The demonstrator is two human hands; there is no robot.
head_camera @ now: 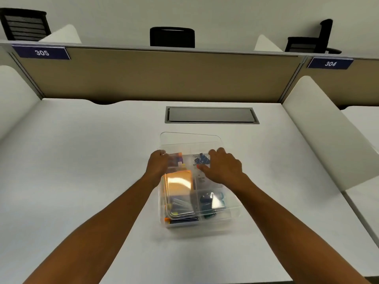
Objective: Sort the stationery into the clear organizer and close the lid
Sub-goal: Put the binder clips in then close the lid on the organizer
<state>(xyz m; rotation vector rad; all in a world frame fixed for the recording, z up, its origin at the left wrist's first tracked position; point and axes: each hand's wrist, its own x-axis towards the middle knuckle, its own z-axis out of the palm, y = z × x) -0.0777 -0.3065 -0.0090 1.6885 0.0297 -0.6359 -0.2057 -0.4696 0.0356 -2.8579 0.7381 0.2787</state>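
Note:
A clear organizer (229, 217) sits on the white desk, its compartments holding stationery: an orange pad (178, 182), blue clips (202, 160), colourful small pieces (177, 158) and dark items (207, 200) near the front. Its clear lid (190, 140) stands tilted over the far side, hinged or lifted at the back. My left hand (158, 163) grips the lid's left edge. On the right, my right hand (222, 166) rests on the lid with fingers spread over the clip compartment.
A grey cable hatch (211, 115) is set into the desk behind the organizer. A tan partition (155, 74) closes the far side, white dividers (328, 132) flank the desk, and black chairs (172, 36) stand beyond.

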